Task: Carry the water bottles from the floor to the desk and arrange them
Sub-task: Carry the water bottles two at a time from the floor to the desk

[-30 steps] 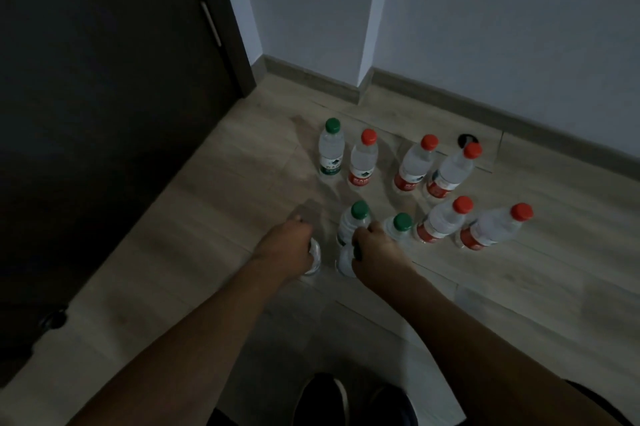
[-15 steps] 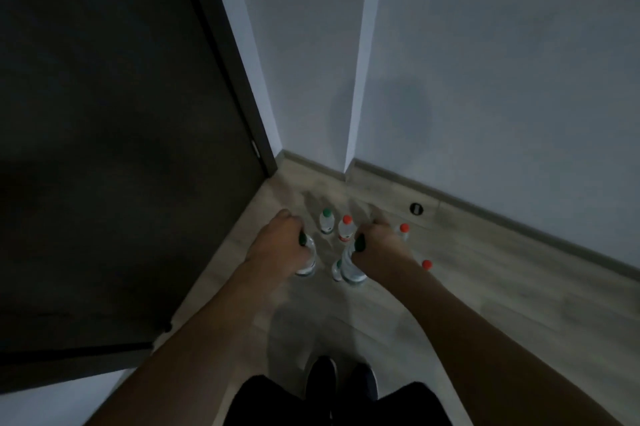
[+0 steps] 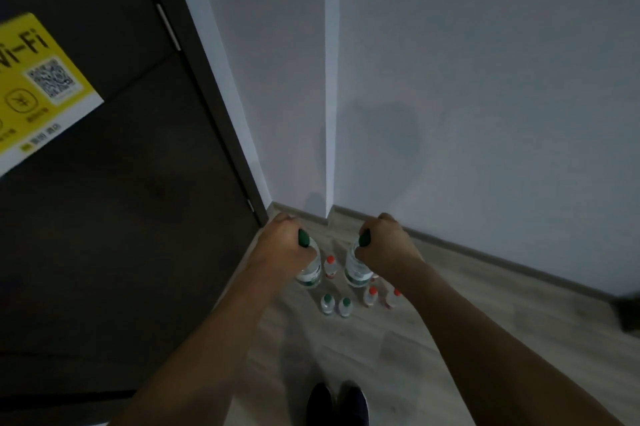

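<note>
My left hand [image 3: 282, 245] grips a clear green-capped water bottle [image 3: 309, 275] by its neck, and it hangs well above the floor. In the same way my right hand [image 3: 386, 245] holds a second green-capped bottle [image 3: 356, 273]. Far below on the wooden floor stand several more bottles: two with green caps [image 3: 327, 304] [image 3: 345, 306] and some with red caps [image 3: 330, 265] [image 3: 371, 296] [image 3: 394, 297]. My arms hide part of the group. The desk is out of view.
A dark door [image 3: 114, 217] with a yellow Wi-Fi sign [image 3: 34, 86] fills the left side. Grey walls meet in a corner [image 3: 330, 114] ahead, with a skirting board along the floor. My shoes [image 3: 337, 403] are at the bottom. A dark object [image 3: 628, 314] sits at the right edge.
I have stood up: both hands lifted their green-capped bottles off the floor and spread apart. The remaining bottles now look small and far below, and the door sign has come into view.
</note>
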Available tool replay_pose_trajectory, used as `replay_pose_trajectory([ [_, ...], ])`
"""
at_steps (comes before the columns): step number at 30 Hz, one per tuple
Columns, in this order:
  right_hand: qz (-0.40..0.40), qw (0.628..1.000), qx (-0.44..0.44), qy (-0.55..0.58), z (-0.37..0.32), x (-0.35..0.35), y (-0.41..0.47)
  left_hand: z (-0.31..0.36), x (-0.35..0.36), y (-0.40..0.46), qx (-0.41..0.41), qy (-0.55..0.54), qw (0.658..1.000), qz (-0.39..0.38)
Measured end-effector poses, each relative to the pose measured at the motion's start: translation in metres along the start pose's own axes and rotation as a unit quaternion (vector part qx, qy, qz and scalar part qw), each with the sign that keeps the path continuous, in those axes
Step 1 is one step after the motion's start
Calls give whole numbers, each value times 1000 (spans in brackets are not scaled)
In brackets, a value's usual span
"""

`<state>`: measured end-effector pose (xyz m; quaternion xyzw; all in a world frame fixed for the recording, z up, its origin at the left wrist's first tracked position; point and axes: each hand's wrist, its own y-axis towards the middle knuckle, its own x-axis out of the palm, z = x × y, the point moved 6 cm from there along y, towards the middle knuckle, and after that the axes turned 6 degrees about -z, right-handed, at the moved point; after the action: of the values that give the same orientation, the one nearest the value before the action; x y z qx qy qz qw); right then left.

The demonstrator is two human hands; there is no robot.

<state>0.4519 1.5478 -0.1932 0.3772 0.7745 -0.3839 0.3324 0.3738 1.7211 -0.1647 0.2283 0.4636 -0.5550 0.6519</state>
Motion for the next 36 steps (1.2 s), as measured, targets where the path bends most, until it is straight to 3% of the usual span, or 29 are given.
replay_pose_trajectory([
  [10, 47, 997, 48, 44, 46, -24, -38, 53, 23, 11, 76, 29, 996, -37],
  [20, 150, 969, 170, 100, 125, -65, -109, 161, 71, 10, 219, 39, 969, -104],
  [29, 220, 917, 299, 143, 224, -84, -217, 287, 147, -32, 361, 79, 912, -180],
  [36, 283, 866, 373, 176, 309, -89, -337, 393, 221, -111, 457, 112, 850, -236],
])
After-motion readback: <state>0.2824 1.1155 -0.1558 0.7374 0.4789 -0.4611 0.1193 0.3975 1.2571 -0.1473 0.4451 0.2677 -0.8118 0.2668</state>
